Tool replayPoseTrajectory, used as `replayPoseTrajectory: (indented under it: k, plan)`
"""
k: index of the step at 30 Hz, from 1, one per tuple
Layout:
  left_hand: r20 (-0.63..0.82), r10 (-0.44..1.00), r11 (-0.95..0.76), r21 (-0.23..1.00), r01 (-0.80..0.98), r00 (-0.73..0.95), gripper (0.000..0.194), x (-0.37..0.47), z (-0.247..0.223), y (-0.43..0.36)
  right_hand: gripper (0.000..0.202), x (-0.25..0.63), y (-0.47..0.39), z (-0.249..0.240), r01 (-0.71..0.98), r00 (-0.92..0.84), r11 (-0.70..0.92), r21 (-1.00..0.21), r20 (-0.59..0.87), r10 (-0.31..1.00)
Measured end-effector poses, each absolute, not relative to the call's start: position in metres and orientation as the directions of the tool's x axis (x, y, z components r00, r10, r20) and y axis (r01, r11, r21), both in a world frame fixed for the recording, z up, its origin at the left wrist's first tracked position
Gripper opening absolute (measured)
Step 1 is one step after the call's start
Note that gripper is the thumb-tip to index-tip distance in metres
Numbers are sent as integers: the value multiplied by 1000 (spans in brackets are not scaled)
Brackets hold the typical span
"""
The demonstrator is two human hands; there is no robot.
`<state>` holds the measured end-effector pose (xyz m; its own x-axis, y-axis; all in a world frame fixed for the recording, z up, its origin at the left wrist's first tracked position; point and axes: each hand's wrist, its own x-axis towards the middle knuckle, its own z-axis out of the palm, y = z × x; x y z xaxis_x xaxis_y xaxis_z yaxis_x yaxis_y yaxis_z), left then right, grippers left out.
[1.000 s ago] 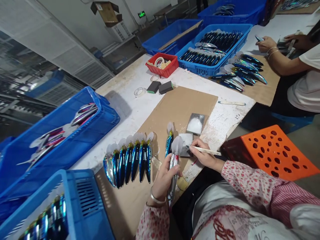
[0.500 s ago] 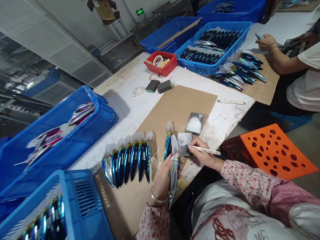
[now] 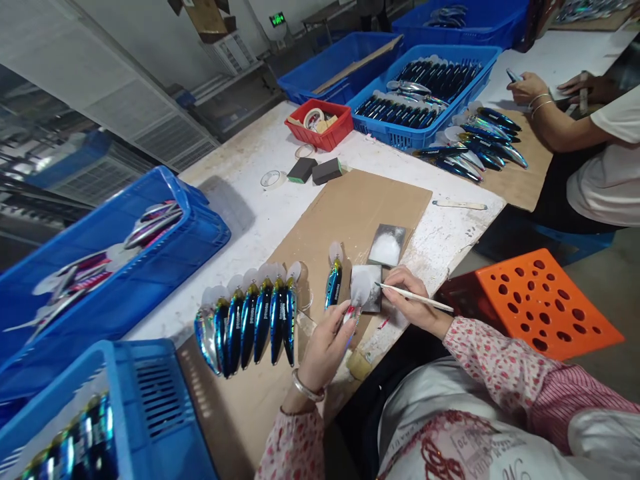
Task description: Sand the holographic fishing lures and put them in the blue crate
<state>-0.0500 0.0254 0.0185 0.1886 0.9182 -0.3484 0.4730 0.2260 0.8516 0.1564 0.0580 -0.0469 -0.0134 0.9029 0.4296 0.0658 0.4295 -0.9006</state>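
Note:
My left hand [image 3: 326, 343] is closed around a fishing lure [image 3: 356, 313]. The fingers cover most of its body, while its clear lip points up toward a grey sanding block [image 3: 371, 307]. In my right hand [image 3: 411, 297] is a thin pale stick [image 3: 421, 298], pinched between the fingers, its dark tip just right of the lure's lip. A second white-dusted sanding block [image 3: 387, 245] lies just beyond. One blue-black lure [image 3: 333, 283] rests on the cardboard sheet [image 3: 360, 207] beside the blocks. Several more lures [image 3: 245, 323] lie in a row to the left.
Blue crates [image 3: 167, 393] of lures stand at the left. Ahead are a red bin [image 3: 320, 140] with tape, dark sponge blocks [image 3: 303, 171] and a full blue basket [image 3: 405, 138]. A co-worker's hand [image 3: 530, 89] is at the right, above an orange stool [image 3: 545, 300].
My left hand has turned the lure: its silvery body showed before, and now mostly the lip does. The stick in my right hand has swung slightly, its tip now beside the lip.

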Motion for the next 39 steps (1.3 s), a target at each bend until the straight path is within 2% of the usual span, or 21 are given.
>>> replayPoseTrajectory:
  k: [2,4,7,10,17,21,28,33,39]
  plan:
    - [-234,936,9,765,644,264,40,-50,24,35,8,163,62,-37,101,-86,525,-845,518,851]
    - [-167,929,-146,654,742,330,37,-47,31,45,6,167,66,-29,145,-138,597,-789,582,802]
    - [-153,911,-259,512,819,383,37,-37,38,58,7,166,71,-27,233,-190,670,-705,642,743]
    - [-192,892,-297,431,852,409,36,-31,36,68,5,162,75,-35,276,-226,707,-651,671,706]
    - [-231,857,-319,463,827,461,37,-40,27,80,10,149,75,-53,282,-237,676,-680,634,736]
    - [-259,847,-314,461,830,464,37,-40,27,81,9,143,75,-51,281,-245,710,-646,667,704]
    - [-221,860,-316,477,820,461,36,-40,24,81,8,142,74,-46,330,-268,722,-608,673,689]
    - [-248,860,-309,443,841,447,38,-38,26,80,7,141,74,-47,364,-261,726,-584,684,681]
    - [-248,866,-311,414,855,435,36,-34,31,78,8,142,74,-49,397,-309,693,-601,624,718]
